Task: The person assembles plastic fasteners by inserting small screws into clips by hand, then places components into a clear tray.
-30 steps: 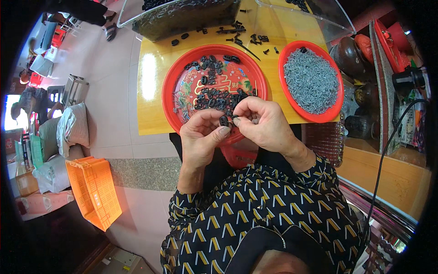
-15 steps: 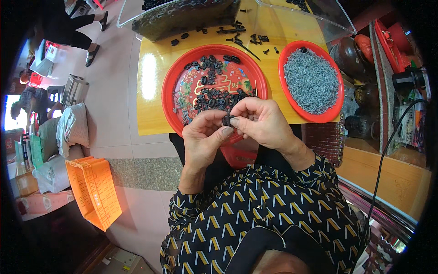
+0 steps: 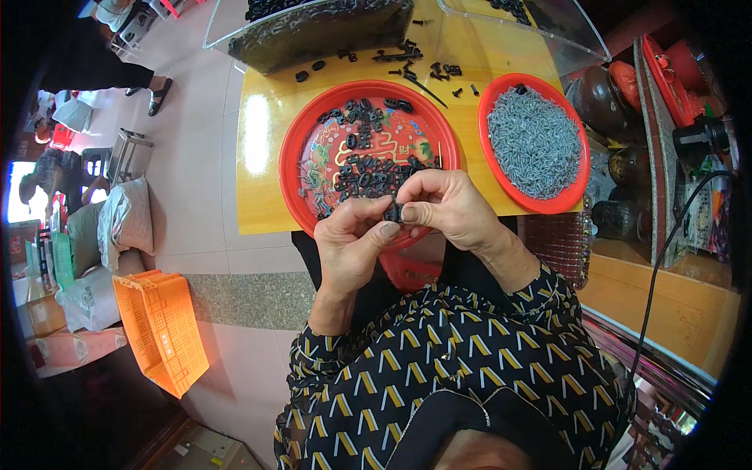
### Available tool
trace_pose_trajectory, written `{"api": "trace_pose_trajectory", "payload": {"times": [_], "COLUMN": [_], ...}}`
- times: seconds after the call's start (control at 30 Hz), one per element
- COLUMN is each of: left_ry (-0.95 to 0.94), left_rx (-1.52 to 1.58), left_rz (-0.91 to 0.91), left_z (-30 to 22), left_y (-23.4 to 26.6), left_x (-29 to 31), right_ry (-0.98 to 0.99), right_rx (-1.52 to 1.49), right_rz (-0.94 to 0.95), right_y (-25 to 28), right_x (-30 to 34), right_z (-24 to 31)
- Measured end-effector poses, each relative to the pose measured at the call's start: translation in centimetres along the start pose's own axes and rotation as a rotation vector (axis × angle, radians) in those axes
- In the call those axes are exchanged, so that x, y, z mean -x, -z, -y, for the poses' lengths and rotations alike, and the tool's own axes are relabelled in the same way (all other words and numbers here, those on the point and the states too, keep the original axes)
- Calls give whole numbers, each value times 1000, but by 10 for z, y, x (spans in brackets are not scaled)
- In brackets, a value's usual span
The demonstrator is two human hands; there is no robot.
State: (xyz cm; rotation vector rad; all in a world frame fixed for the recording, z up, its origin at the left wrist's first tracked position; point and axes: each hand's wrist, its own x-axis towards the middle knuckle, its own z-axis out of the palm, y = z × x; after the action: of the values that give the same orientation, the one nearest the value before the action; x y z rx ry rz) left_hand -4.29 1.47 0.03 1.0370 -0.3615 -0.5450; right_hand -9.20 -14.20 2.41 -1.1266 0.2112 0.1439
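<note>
I have the black part (image 3: 394, 212) pinched between left hand (image 3: 350, 237) and right hand (image 3: 454, 213), over the red tray (image 3: 289, 149); the right, apart from it a second ago, now grips too, so both seemingly work one piece.

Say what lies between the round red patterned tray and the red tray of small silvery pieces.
The head view shows glossy yellow tabletop there, with small black pieces toward the far end.
</note>
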Motion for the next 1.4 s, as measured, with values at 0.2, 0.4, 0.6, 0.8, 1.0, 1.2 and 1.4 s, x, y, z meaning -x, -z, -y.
{"api": "trace_pose_trajectory", "payload": {"times": [0.2, 0.4, 0.6, 0.8, 1.0, 1.2, 1.4], "left_ry": [-26, -142, -61, -28, -71, 101, 610], "left_rx": [-173, -359, -34, -214, -244, -352, -400], "left_rz": [-50, -44, -36, -11, -76, 157, 453], "left_z": [1, 0, 2, -3, -11, -21, 25], "left_y": [0, -1, -1, -4, -6, -11, -3], "left_x": [1, -2, -5, 0, 9, 31, 53], "right_ry": [85, 153, 119, 82, 266, 564, 364], "right_rx": [6, 37, 44, 159, 90, -196, 93], "right_rz": [6, 0, -22, -51, -184, -306, -348], "right_y": [0, -2, -2, -3, 22, 89, 44], "right_x": [-3, -8, -9, -5, -18, -60, -4], "right_z": [-5, -11, -6, 6, 71, 128, 68]}}
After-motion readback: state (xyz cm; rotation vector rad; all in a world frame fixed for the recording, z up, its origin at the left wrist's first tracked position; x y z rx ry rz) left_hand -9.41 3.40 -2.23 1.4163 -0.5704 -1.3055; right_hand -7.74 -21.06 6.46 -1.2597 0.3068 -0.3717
